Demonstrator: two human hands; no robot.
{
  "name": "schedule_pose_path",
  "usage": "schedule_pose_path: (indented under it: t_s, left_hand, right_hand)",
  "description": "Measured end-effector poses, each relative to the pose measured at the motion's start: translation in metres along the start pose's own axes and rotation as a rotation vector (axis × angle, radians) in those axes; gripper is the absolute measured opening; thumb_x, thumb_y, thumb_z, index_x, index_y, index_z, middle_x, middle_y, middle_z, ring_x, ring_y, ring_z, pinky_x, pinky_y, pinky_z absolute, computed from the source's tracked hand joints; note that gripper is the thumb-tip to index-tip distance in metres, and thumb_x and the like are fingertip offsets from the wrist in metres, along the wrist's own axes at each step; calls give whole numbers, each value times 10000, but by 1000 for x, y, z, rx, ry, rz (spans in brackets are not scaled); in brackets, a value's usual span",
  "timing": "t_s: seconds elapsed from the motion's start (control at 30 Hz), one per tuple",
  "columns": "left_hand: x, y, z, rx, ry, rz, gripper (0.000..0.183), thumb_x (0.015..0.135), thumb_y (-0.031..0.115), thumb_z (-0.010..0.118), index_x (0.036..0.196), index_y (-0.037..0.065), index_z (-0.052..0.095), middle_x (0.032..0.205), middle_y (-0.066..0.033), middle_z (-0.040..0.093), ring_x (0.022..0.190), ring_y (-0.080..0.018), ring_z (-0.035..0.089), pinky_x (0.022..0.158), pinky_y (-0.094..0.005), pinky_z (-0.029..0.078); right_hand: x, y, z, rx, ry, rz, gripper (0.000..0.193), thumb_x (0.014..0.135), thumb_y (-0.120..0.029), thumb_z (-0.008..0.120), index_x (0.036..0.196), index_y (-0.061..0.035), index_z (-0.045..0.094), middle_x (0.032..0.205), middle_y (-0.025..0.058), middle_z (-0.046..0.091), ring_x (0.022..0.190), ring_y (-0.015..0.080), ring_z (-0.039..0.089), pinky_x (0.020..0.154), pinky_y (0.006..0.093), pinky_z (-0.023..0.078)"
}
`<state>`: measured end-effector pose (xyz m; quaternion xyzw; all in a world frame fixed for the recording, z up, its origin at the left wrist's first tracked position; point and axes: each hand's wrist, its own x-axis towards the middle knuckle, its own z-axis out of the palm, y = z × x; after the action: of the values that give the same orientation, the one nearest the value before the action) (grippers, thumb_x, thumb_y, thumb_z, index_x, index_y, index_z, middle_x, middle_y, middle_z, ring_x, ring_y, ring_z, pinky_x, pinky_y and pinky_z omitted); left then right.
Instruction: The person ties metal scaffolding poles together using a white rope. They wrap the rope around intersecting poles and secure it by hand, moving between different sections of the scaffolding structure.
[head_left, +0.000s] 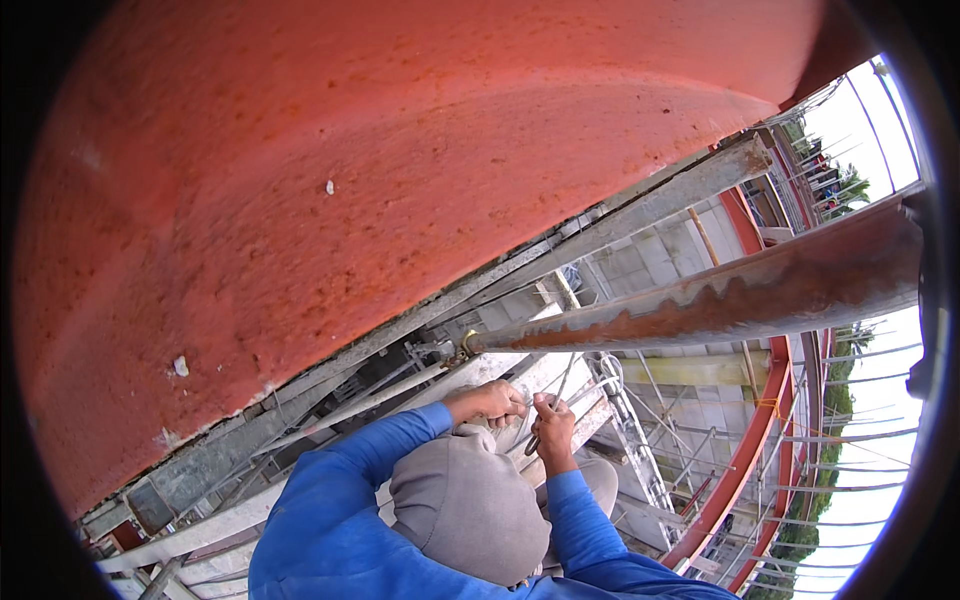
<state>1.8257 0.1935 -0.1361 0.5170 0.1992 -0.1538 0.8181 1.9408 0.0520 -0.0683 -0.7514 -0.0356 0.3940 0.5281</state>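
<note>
Both my arms, in blue sleeves, reach around my bent grey-trousered knees [470, 500]. My left hand [490, 402] is closed, with its fingertips pinched together near my right hand; what they hold, if anything, is too small to make out. My right hand [553, 425] is wrapped round a thin metal rod [566, 376]. The rod sticks up above the thumb, and a dark loop [532, 445] shows below the fist. The two hands are close together, over pale boards [545, 370].
A large red steel beam [300, 230] fills the upper left. A rusty scaffold pipe [720, 285] crosses from the right to a coupler [468, 343] just above my hands. Planks, a ladder-like metal frame [640, 450] and a curved red beam [745, 470] lie beyond and below.
</note>
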Motion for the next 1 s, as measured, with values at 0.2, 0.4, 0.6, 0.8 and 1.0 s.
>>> schedule_pose_path:
  t_s: [0.2,0.4,0.6,0.8,1.0]
  left_hand:
    - [-18,-13,-26,-508,-260,-57,382,1062,249,635,1355,5,661,906,-29,714,792,-137,681,716,-325,582]
    - [-40,9,-13,-705,-323,-16,459,1071,232,630,1461,-7,583,920,-16,713,780,-122,673,717,-310,584]
    - [-15,-23,-21,-603,-400,12,396,1055,229,655,1369,-12,636,937,-30,727,769,-94,682,632,-251,520]
    - [-2,4,-2,-392,-102,-302,320,1036,222,661,1268,2,681,931,-58,756,685,-97,649,562,-240,438]
    - [-28,-8,-20,-754,-179,-140,329,1014,249,687,1228,-2,700,900,-55,755,655,-109,628,545,-254,446]
  right_hand:
    - [3,-15,1,-30,-61,-38,261,992,-208,766,1120,2,678,625,-40,505,489,78,427,464,266,346]
    - [5,-16,5,-51,-34,-207,336,1006,-246,757,1207,12,679,641,-28,543,512,71,461,487,249,364]
    - [3,-13,8,-94,-1,-224,296,1006,-237,752,1168,4,694,637,-19,550,510,72,475,485,248,363]
    - [20,47,0,-489,210,-583,268,1015,-255,726,1112,-6,749,871,26,695,786,114,588,739,300,491]
    - [11,34,4,-363,89,-347,323,1025,-285,725,1164,8,727,801,-13,636,641,74,505,607,273,431]
